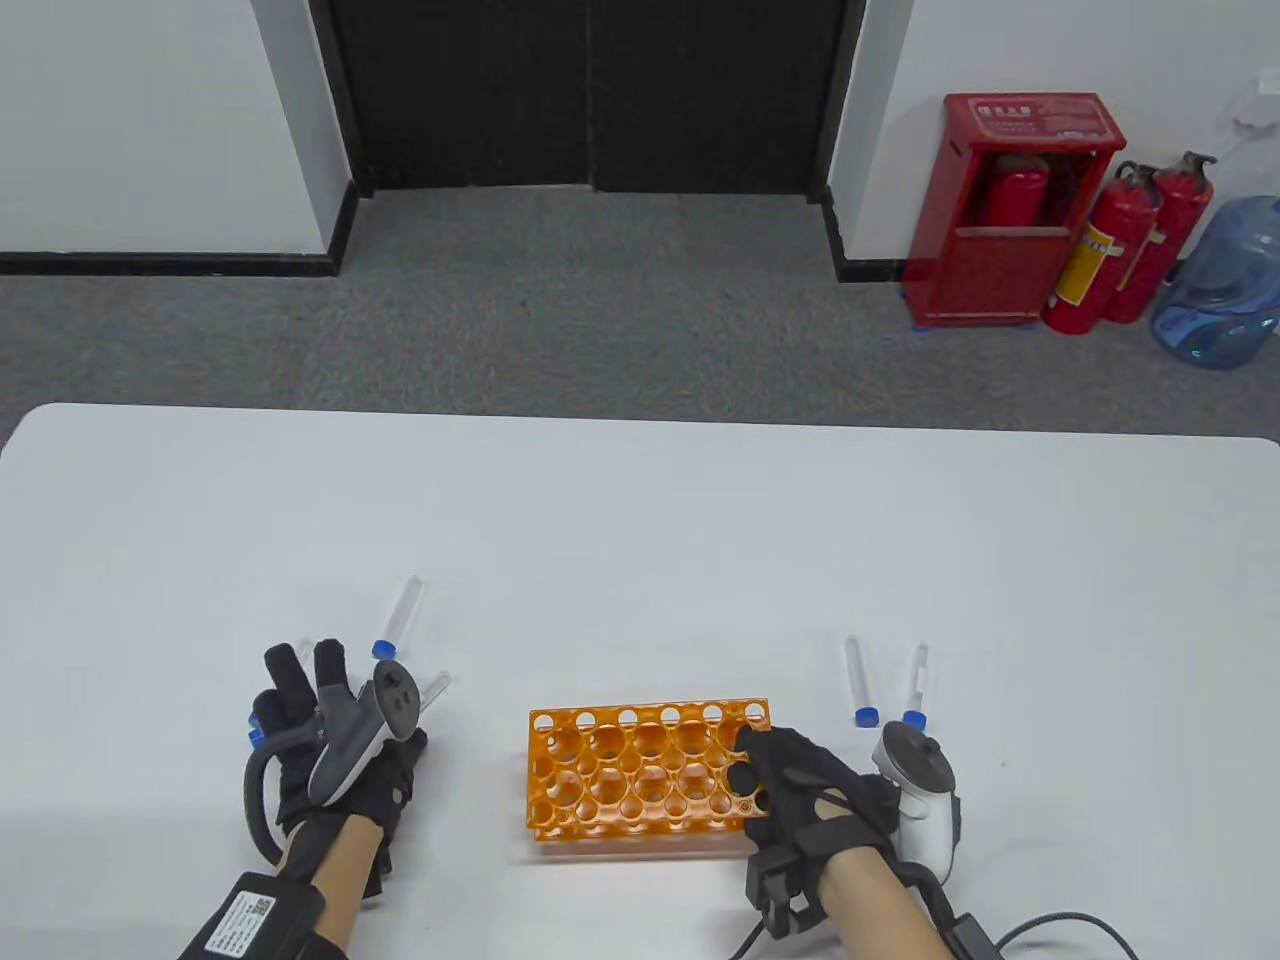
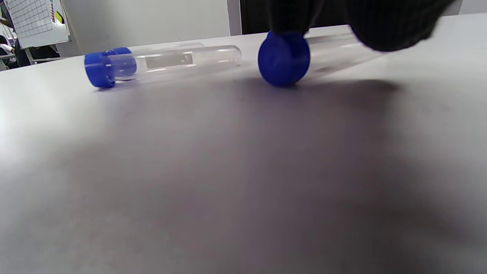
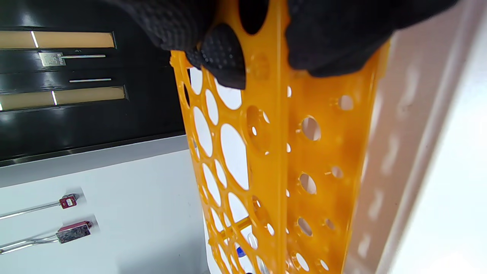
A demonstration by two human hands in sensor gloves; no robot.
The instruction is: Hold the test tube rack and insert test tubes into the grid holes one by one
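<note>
A grey carpeted floor [image 1: 620, 320] runs back to white walls and a dark double door [image 1: 590, 95] at the far side. Far right stand a red extinguisher cabinet [image 1: 1010, 210], two loose red extinguishers [image 1: 1130, 250] and a blue water bottle [image 1: 1225, 285].

The white table [image 1: 640, 520] fills the near half of the table view. On it, near centre, sits the orange test tube rack [image 1: 640, 765], its long axis running left to right and its grid of holes facing up; every hole that shows is empty.

The right hand [image 1: 810, 790] grips the rack's right end, fingers curled over the top plate; the right wrist view shows black fingertips [image 3: 224, 57] pressed on the orange plastic on both sides of a wall.

The left hand [image 1: 330, 740] lies near left on the table, fingers pointing away. In the left wrist view its fingers touch a tube with a blue cap [image 2: 284, 59], but I cannot tell whether they hold it or only rest on it.

Two more capped tubes [image 2: 159, 62] lie just beside that one. Far of the left hand, one tube [image 1: 400, 620] lies with its cap toward the near side. Right of the rack, two tubes [image 1: 858, 680] lie side by side, long axes running near to far, caps nearest.
</note>
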